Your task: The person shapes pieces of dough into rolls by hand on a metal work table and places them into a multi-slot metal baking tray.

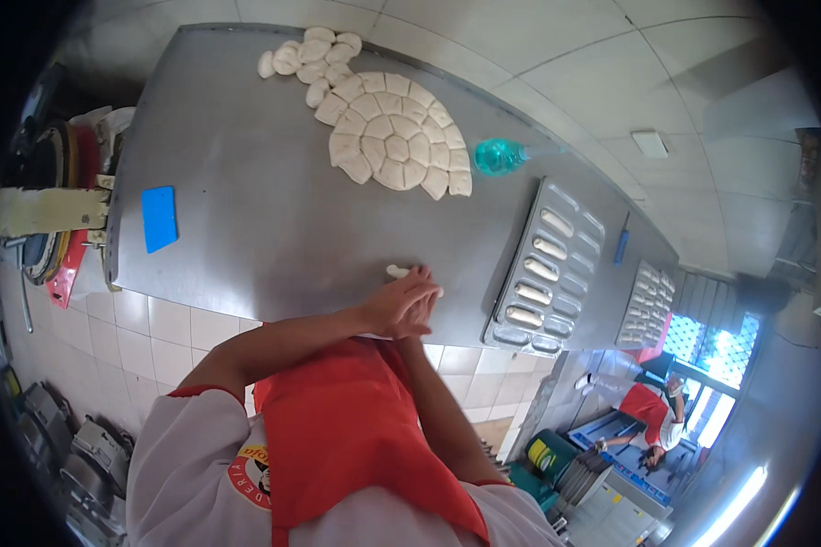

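Observation:
My left hand (394, 308) reaches across in front of me, its fingers stretched out toward the right. My right hand (417, 325) lies close against it, partly overlapped, so its fingers are hard to make out. A small white piece of dough (397, 271) shows on the metal table (255, 210) just beyond my fingers; whether more of it lies under the hands is hidden. Farther off on the table, a large dome-shaped sheet of dough (397, 137) is cut into many blocks. Several rounded dough pieces (312, 56) cluster at its far left.
A grooved baking tray (511, 283) to the right holds several dough rolls. Beyond it are a blue-handled tool (622, 246) and another filled tray (646, 305). A green bottle (499, 157) stands near the far edge, a blue scraper (160, 219) lies left. A co-worker (648, 412) is at far right.

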Tool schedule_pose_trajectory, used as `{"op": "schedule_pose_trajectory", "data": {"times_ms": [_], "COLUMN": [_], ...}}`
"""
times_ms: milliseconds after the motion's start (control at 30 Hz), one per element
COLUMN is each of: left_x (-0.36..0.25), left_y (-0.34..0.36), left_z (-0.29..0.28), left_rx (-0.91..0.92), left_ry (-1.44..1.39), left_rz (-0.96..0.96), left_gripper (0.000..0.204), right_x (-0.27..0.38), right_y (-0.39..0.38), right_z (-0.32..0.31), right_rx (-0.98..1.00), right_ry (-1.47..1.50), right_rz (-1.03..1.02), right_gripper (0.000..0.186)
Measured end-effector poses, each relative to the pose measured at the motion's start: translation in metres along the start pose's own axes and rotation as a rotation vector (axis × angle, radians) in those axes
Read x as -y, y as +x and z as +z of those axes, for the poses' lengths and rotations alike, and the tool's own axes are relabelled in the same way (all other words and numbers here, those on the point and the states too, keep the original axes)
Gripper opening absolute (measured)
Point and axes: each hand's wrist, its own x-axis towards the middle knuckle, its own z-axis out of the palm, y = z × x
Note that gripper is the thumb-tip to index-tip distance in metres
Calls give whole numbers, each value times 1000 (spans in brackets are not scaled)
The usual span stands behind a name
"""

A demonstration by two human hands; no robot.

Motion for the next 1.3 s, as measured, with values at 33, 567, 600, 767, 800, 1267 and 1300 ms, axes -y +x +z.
{"op": "schedule_pose_trajectory", "data": {"times_ms": [33, 567, 600, 767, 800, 1267, 1300], "left_x": [3, 83, 79, 56, 46, 17, 16], "left_y": [-9, 184, 182, 111, 92, 24, 26], "left_z": [7, 11, 14, 47, 52, 2, -2], "left_rx": [30, -198, -210, -237, -214, -27, 16], "left_ry": [9, 288, 299, 350, 370, 541, 539], "left_rz": [-18, -161, -154, -134, -112, -305, -308], "left_gripper": [79, 69, 70, 73, 73, 34, 31], "right_x": [4, -58, -61, -50, -44, -76, -76], "right_y": [-18, 214, 209, 136, 112, 34, 34], "right_z": [1, -54, -49, -48, -46, -89, -91], "right_rx": [25, 200, 190, 155, 167, -92, -85], "right_ry": [-27, -342, -383, -196, -140, 361, 337], "right_rz": [-16, 35, 17, -82, -82, -15, -49], "right_gripper": [68, 73, 74, 75, 76, 44, 41]}}
